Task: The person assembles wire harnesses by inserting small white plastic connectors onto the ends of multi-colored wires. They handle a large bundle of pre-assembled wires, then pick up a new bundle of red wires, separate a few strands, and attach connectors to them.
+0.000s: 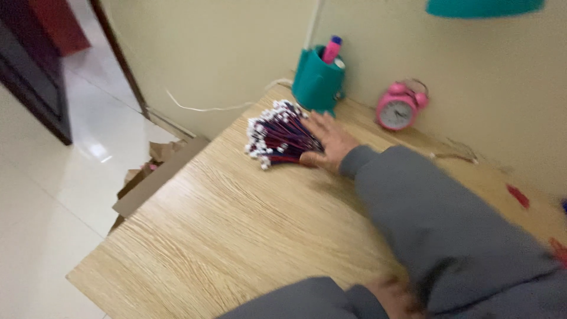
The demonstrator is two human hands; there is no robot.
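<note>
Cardboard pieces (155, 171) lie on the tiled floor (53, 195) far to the left of the reaching hand, leaning against the edge of the wooden counter (236, 230). Nearer, just left of that hand, a bundle of red and blue wires (277, 136) with small white connectors at their ends rests on the counter, fanned out toward the left. The right hand (329, 140) lies flat on the bundle's right end, fingers spread and open, palm down on the wires rather than closed around them; its grey sleeve runs back to the lower right. Behind the hand, by the wall, stands a teal pen holder (316, 82) with a pink marker (331, 49) in it. Right of the hand, a pink alarm clock (399, 105) sits against the wall. At the lower edge, the left hand (393, 298) shows only as a blurred patch against the grey sleeves, and I cannot tell whether it is open or closed.
</note>
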